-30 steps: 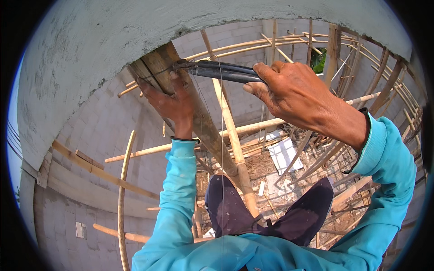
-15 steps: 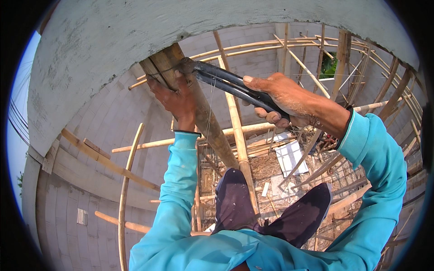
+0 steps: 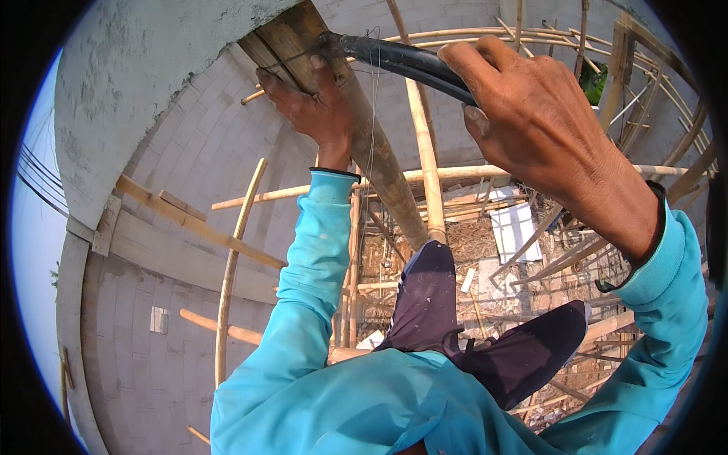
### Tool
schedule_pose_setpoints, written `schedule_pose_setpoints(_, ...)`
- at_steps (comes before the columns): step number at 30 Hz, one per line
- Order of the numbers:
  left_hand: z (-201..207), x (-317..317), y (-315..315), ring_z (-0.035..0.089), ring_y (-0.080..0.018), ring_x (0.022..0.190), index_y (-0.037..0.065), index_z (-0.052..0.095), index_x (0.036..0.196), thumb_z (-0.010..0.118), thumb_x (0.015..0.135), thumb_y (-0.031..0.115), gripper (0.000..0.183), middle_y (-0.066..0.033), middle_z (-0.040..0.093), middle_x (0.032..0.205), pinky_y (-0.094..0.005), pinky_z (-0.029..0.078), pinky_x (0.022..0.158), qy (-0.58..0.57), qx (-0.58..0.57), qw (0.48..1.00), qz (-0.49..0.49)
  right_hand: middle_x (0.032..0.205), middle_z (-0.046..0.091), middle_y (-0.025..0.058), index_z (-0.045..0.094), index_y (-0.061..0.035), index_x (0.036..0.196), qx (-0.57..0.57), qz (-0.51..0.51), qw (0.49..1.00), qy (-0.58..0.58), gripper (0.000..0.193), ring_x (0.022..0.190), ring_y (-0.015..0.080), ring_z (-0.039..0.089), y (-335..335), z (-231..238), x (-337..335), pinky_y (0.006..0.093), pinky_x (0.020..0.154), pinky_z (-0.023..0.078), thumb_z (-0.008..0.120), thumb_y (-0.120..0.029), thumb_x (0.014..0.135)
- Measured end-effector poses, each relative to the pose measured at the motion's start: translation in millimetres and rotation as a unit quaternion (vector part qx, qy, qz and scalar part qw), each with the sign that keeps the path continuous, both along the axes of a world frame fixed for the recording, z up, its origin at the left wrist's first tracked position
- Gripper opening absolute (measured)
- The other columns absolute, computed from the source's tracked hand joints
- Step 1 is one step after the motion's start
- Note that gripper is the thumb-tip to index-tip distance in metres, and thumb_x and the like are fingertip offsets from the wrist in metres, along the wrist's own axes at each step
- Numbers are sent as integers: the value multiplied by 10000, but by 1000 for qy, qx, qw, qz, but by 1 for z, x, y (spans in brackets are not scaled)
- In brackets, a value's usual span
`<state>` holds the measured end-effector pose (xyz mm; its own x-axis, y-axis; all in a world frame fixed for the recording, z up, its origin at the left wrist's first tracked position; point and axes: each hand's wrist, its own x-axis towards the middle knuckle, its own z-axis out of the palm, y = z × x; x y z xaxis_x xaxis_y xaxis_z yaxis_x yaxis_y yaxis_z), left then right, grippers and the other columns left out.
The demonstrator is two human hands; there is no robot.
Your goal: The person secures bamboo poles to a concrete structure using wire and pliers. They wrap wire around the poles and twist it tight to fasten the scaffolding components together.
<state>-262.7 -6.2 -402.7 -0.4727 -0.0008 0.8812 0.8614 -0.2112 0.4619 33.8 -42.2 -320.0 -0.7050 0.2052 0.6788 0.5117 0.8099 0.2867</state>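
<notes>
- Curving behind and below both hands, a pale block wall (image 3: pixel 199 140) is crossed by bamboo scaffolding (image 3: pixel 425 140).
- Above and to the left of the grip, a grey plastered beam (image 3: pixel 136 72) is seen, its lower edge roughly finished.
- Under the left hand (image 3: pixel 317 110), a thick bamboo pole (image 3: pixel 394 189) is placed, slanting from the beam down toward the knees; beside its upper end another length of timber or bamboo is set.
- Well below the right hand (image 3: pixel 531 125), a white sheet (image 3: pixel 517 231) is laid on the littered ground.
- Against the upper pole the left hand is laid spread, its thumb parted from its fingers.
- By the right hand the handles of a black hand tool (image 3: pixel 406 61) (pincers, by their shape) are clasped between fingers and thumb; its head is brought up to the pole, just beside the left thumb. Whether its jaws are closed cannot be told.
- Above the left fingers, a thin dark wire (image 3: pixel 302 58) is drawn across the pole.
</notes>
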Motion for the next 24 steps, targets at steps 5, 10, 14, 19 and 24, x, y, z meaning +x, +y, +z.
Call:
schedule_pose_setpoints(5,1,3,-3,288,-506,1476,-95,220,1565,580,962,580,974,-353,296,1583,-531,244,1223,5,1,1000,-16,967,644,195,587,-16,1298,-25,18,1000,5,630,820,348,692,-6,3,0,426,751,556,813,42,712)
schedule_pose_setpoints(10,3,6,-3,289,-505,1475,-87,214,1570,581,962,577,973,-346,286,1590,-531,249,1221,-16,-6,1000,-2,958,666,207,579,-20,1303,-1,18,1000,-3,640,831,364,688,2,14,0,425,755,562,799,56,707)
schedule_pose_setpoints(14,4,7,-2,294,-505,1471,-81,211,1574,599,957,566,974,-343,289,1588,-538,276,1207,-27,-8,1000,5,1050,700,162,613,-21,1347,192,-106,972,-84,556,884,248,695,14,2,2,359,766,587,750,-10,808)
schedule_pose_setpoints(19,0,0,-1,314,-507,1460,-72,231,1570,614,951,553,959,-346,311,1573,-557,303,1187,-3,-6,999,32,1077,684,119,607,-1,1397,431,-114,893,-63,548,1002,193,658,29,18,10,327,827,587,726,-63,866)
schedule_pose_setpoints(24,3,11,-1,328,-507,1453,-82,260,1555,619,947,533,937,-348,322,1568,-561,315,1179,-26,5,999,23,959,656,151,578,43,1401,336,-142,920,-140,500,783,214,659,24,8,10,291,627,587,655,-199,970)
